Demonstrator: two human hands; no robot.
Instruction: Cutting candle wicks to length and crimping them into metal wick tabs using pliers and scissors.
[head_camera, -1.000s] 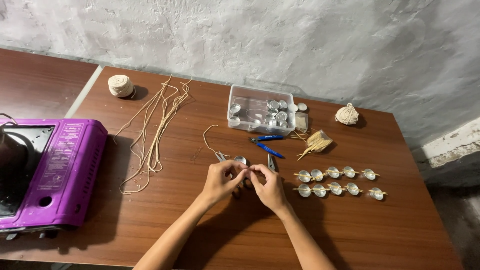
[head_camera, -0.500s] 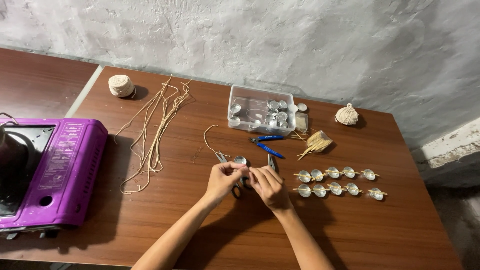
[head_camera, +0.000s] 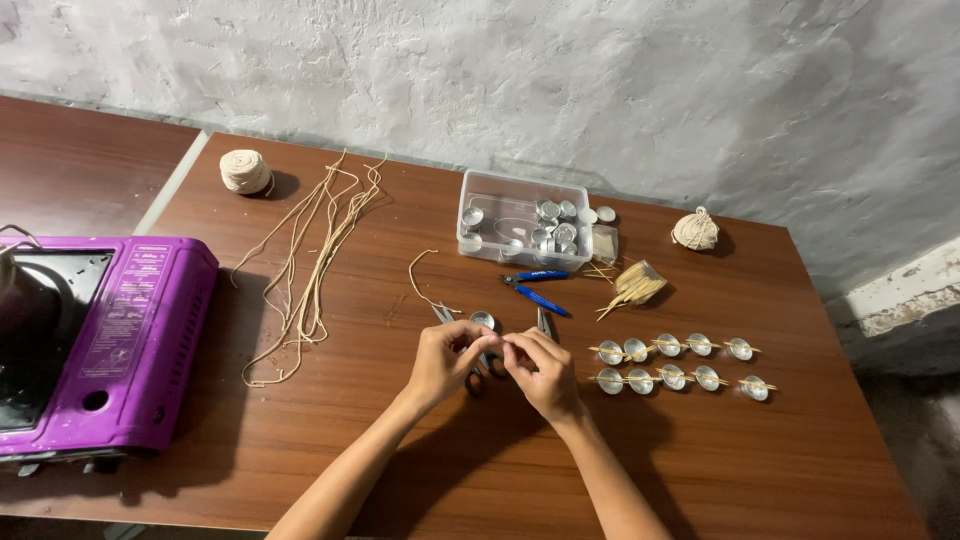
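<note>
Rough white plaster wall (head_camera: 600, 80) behind a brown wooden table (head_camera: 760, 470); head view only. Left hand (head_camera: 445, 362) and right hand (head_camera: 543, 373) meet at table centre, fingertips touching, both pinched on something small between them — too small to identify, possibly a bit of wick. Fingers of both hands curled closed around that pinch. Directly under the hands lie scissors (head_camera: 478, 372), black handles showing between the two hands, blades pointing away toward the wall. A single metal cup (head_camera: 483, 321) sits just beyond the left fingertips, and a short curled wick (head_camera: 418, 272) trails off past it. Blue-handled pliers (head_camera: 537, 288) lie farther back, near a clear plastic box (head_camera: 476, 241) holding more metal cups. Right of the hands: two rows of cups (head_camera: 672, 364), each with a thin stick laid across its top. Bundle of sticks (head_camera: 632, 287) between box and rows. Small twine ball (head_camera: 694, 231) at far right; larger twine ball (head_camera: 245, 171) at far left, with long loose strands (head_camera: 312, 262) spread toward the near edge. Purple portable stove (head_camera: 120, 330) at left — it overhangs the neighbouring table.
</note>
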